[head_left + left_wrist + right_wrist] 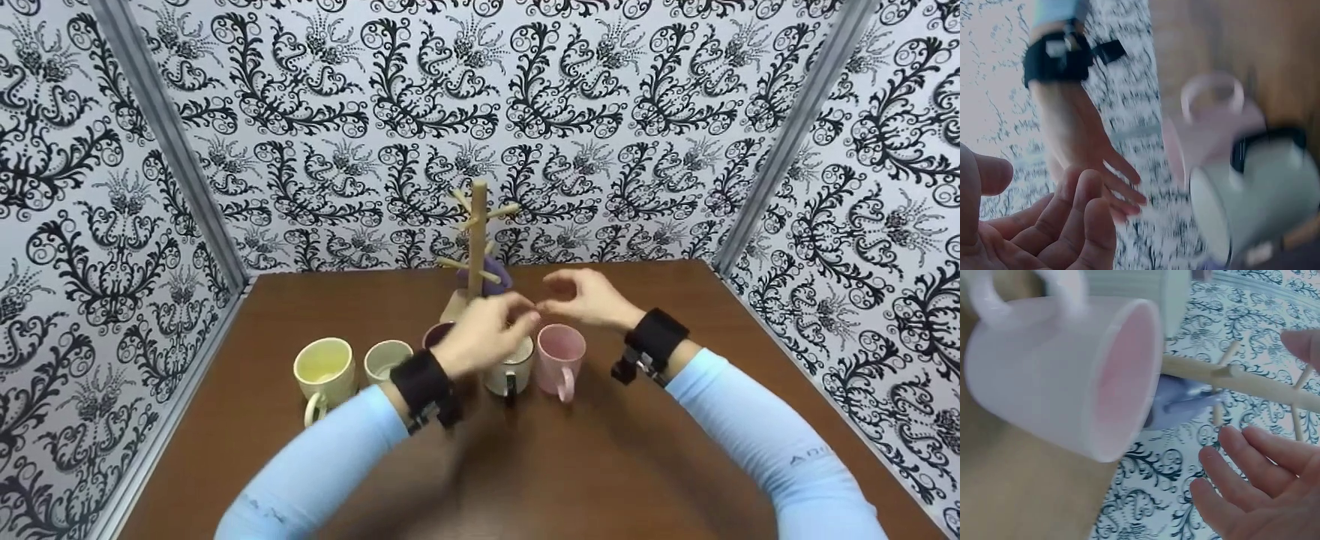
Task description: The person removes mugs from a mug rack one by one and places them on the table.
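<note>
My left hand (pixel 484 334) hovers over the white mug with a black handle (pixel 497 381), its fingers loosely bent around nothing. Close by, my right hand (pixel 591 298) is above and behind the pink mug (pixel 561 356), also holding nothing, with fingers spread in the right wrist view. Behind the hands stands a wooden mug tree (pixel 477 240) with several pegs. A purple mug (pixel 1176 408) is low on that tree, partly hidden by the post in the head view. A dark maroon mug (pixel 435 335) is mostly covered by my left hand.
To the left stand a yellow mug (pixel 326 371) and a smaller pale green mug (pixel 386 354), the latter partly behind my left wrist. All rest on a brown wooden table (pixel 570 480). Patterned walls (pixel 600 150) enclose its back and sides.
</note>
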{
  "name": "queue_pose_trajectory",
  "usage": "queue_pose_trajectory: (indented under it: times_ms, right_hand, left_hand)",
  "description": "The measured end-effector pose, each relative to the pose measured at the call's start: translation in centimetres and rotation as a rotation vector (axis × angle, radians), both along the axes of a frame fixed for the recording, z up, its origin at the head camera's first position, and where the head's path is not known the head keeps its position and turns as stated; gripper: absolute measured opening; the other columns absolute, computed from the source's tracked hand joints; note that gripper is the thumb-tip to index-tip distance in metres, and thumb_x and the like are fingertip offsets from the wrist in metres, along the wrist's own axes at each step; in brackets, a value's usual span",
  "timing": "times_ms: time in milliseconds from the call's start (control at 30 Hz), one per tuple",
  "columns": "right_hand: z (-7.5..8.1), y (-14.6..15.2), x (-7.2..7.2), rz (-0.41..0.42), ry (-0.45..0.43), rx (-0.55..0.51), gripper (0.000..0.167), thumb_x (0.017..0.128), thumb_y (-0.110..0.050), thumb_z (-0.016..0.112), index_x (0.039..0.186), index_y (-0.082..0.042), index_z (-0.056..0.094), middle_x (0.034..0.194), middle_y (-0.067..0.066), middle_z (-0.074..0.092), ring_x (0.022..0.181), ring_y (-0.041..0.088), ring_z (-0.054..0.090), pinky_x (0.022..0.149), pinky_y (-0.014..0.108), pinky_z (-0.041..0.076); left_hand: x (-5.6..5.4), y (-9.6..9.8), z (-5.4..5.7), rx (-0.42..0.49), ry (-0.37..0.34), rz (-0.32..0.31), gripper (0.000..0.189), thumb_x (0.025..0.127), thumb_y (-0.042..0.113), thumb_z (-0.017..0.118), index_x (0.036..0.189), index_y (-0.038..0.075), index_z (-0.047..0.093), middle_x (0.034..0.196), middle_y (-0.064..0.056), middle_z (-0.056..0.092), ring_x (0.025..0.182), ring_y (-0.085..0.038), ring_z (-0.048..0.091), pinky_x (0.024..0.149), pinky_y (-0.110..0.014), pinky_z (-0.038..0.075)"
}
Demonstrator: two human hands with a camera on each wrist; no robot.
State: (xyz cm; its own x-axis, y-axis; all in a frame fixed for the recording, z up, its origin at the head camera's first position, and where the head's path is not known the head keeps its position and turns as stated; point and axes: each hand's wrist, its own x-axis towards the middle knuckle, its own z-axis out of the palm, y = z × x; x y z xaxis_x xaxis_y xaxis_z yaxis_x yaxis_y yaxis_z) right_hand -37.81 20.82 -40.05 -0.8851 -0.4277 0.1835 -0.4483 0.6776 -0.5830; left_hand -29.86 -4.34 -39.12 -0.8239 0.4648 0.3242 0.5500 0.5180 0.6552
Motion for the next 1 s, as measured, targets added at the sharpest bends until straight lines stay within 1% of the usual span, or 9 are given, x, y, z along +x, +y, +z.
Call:
queue_pose_trajectory:
  times_ms: [133,300,400,500,600,700,800,900,1000]
  right_hand:
    - [1.5,-0.9,-0.6,-0.038,0.054,-0.046,0.053,0.101,-0.024,0.082,0.145,0.003,0.068,0.141,0.027,0.075,0.130,0.045,0.073,0.115,0.059,0.058]
    - [3.1,-2.1,-1.6,-0.084,0.139,-0.122,0.037,0.102,-0.015,0.079,0.135,0.002,0.075,0.127,0.024,0.082,0.112,0.041,0.080,0.103,0.054,0.065]
    - [3.9,-2.9,-2.5,-0.120,0.198,-0.134,0.029,0.102,-0.013,0.078,0.128,0.000,0.078,0.118,0.022,0.084,0.102,0.038,0.081,0.096,0.051,0.067]
    - [5.0,-3.8,-3.7,-0.155,0.227,-0.116,0.026,0.104,-0.014,0.076,0.126,-0.001,0.079,0.118,0.021,0.084,0.102,0.037,0.081,0.095,0.050,0.067]
    - [6.1,-4.9,-5.3,-0.187,0.207,-0.107,0.032,0.105,-0.016,0.075,0.132,0.000,0.075,0.128,0.023,0.081,0.111,0.038,0.080,0.101,0.049,0.066]
    - [6.8,-5.9,-6.8,-0.226,0.168,-0.087,0.041,0.107,-0.020,0.074,0.143,0.000,0.069,0.141,0.024,0.076,0.124,0.039,0.076,0.111,0.050,0.062]
    - [7.1,-7.0,-8.0,-0.245,0.163,-0.045,0.046,0.109,-0.023,0.072,0.150,-0.002,0.065,0.147,0.022,0.073,0.130,0.038,0.072,0.117,0.051,0.057]
    - [7.2,-8.0,-8.7,-0.222,0.199,0.025,0.043,0.112,-0.025,0.068,0.149,-0.003,0.068,0.144,0.022,0.075,0.126,0.038,0.074,0.114,0.050,0.059]
    - [7.0,-8.7,-9.2,-0.189,0.291,0.103,0.033,0.114,-0.023,0.065,0.137,-0.002,0.076,0.132,0.023,0.080,0.111,0.038,0.077,0.100,0.049,0.064]
  left_hand:
    - [-2.3,-1.4,1.6,-0.134,0.035,0.188,0.030,0.112,0.036,0.067,0.123,0.013,0.080,0.107,-0.007,0.085,0.087,-0.020,0.077,0.083,-0.040,0.065]
    - [-5.7,-3.6,4.0,-0.239,-0.034,0.436,0.030,0.111,0.040,0.066,0.103,0.014,0.080,0.086,-0.003,0.077,0.067,-0.017,0.065,0.062,-0.035,0.055]
    - [-7.3,-4.5,5.6,-0.242,-0.056,0.521,0.033,0.110,0.041,0.066,0.093,0.014,0.072,0.075,0.001,0.064,0.059,-0.013,0.052,0.052,-0.029,0.044]
    - [-8.4,-4.6,7.2,-0.235,-0.048,0.571,0.035,0.110,0.043,0.067,0.087,0.016,0.065,0.072,0.004,0.056,0.058,-0.012,0.048,0.050,-0.027,0.041]
    - [-9.6,-4.5,8.2,-0.226,-0.043,0.606,0.034,0.109,0.045,0.070,0.096,0.013,0.071,0.076,0.002,0.058,0.065,-0.015,0.053,0.056,-0.028,0.045]
    - [-10.8,-4.3,8.3,-0.168,-0.098,0.603,0.035,0.106,0.044,0.074,0.110,0.010,0.077,0.083,-0.001,0.062,0.072,-0.018,0.057,0.061,-0.030,0.047]
    - [-11.7,-3.9,7.8,-0.103,-0.161,0.589,0.031,0.105,0.041,0.076,0.113,0.011,0.077,0.089,-0.003,0.067,0.077,-0.019,0.060,0.065,-0.031,0.049]
    - [-11.8,-3.3,7.9,-0.077,-0.177,0.594,0.024,0.102,0.033,0.078,0.111,0.011,0.078,0.102,-0.007,0.075,0.087,-0.024,0.069,0.077,-0.036,0.059]
    - [-11.6,-2.8,8.1,-0.091,-0.143,0.609,0.023,0.099,0.029,0.081,0.112,0.010,0.079,0.116,-0.014,0.081,0.103,-0.032,0.077,0.094,-0.045,0.064]
